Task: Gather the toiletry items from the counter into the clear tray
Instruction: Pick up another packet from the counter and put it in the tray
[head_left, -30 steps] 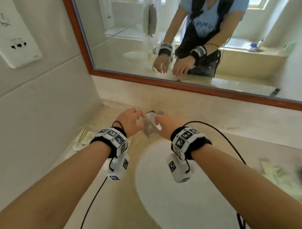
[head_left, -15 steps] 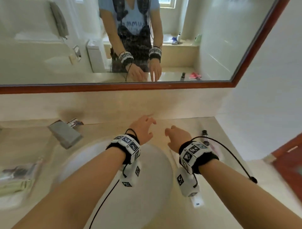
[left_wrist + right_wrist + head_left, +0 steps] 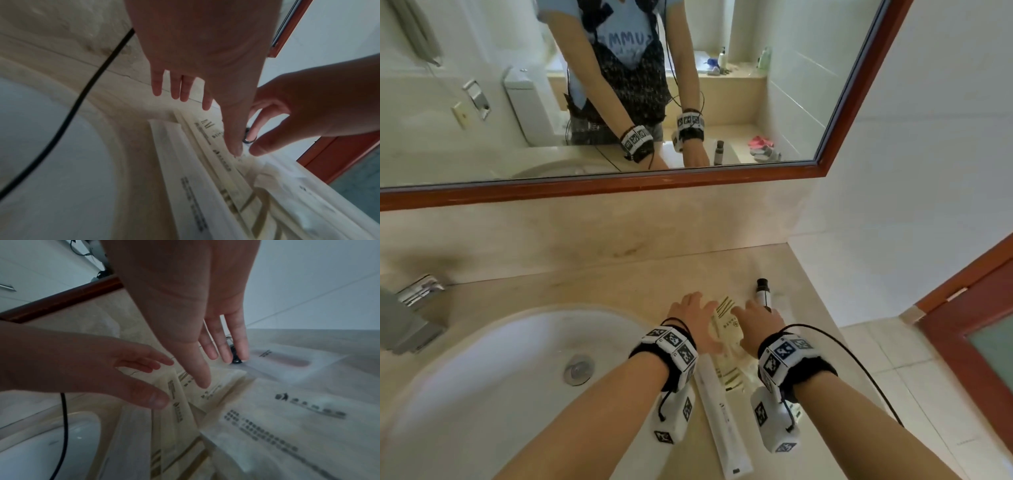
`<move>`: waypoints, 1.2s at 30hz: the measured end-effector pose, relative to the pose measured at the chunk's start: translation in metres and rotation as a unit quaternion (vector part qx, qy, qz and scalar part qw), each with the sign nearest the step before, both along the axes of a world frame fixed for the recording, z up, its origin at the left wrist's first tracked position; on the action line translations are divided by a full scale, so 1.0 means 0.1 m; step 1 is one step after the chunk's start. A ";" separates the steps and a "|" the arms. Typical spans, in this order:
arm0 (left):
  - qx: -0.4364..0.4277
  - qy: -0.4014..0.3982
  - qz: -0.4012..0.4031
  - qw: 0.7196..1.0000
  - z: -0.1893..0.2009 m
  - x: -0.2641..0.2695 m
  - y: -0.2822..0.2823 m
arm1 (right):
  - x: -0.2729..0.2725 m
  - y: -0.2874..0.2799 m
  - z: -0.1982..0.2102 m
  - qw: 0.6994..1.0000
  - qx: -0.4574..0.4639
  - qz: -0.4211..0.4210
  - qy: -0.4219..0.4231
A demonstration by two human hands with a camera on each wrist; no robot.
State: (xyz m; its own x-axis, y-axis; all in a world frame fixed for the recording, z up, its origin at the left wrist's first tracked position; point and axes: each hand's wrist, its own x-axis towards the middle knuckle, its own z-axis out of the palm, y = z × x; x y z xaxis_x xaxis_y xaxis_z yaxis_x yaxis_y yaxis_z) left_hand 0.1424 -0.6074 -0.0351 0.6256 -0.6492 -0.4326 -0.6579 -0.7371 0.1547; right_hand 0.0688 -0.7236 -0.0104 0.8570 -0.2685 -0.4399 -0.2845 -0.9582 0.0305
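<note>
Several cream toiletry packets (image 3: 726, 329) lie in a loose pile on the counter right of the sink. A long white packet (image 3: 722, 418) lies beside them, and a small dark bottle (image 3: 763, 293) lies just beyond. My left hand (image 3: 698, 315) hovers over the pile's left side with fingers straight and spread (image 3: 180, 91). My right hand (image 3: 753, 315) reaches over the right side, fingers extended (image 3: 216, 345) near the bottle's cap (image 3: 235, 356). Neither hand holds anything. The clear tray is in no view.
The white sink basin (image 3: 500, 394) with its drain (image 3: 578, 370) fills the lower left, and the tap (image 3: 414, 308) stands at the far left. A translucent packet with something red inside (image 3: 287, 360) lies right of the bottle. The counter's edge (image 3: 825, 308) and a wooden door (image 3: 979, 325) are on the right.
Both hands have left the tap area, crossed the basin to the right and come down over the packets. The view has swung right with them.
</note>
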 end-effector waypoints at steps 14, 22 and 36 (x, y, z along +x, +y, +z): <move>0.000 -0.068 0.066 0.995 -0.18 0.33 0.04 | 0.39 0.03 -0.37 0.999 0.003 -0.033 -0.023; -0.115 -0.100 -0.215 0.965 -0.15 0.37 0.12 | 0.53 -0.01 -0.41 0.995 -0.033 -0.067 -0.063; -0.061 -0.153 -0.194 0.967 -0.22 0.46 0.10 | 0.61 0.05 -0.42 0.994 -0.030 -0.092 -0.050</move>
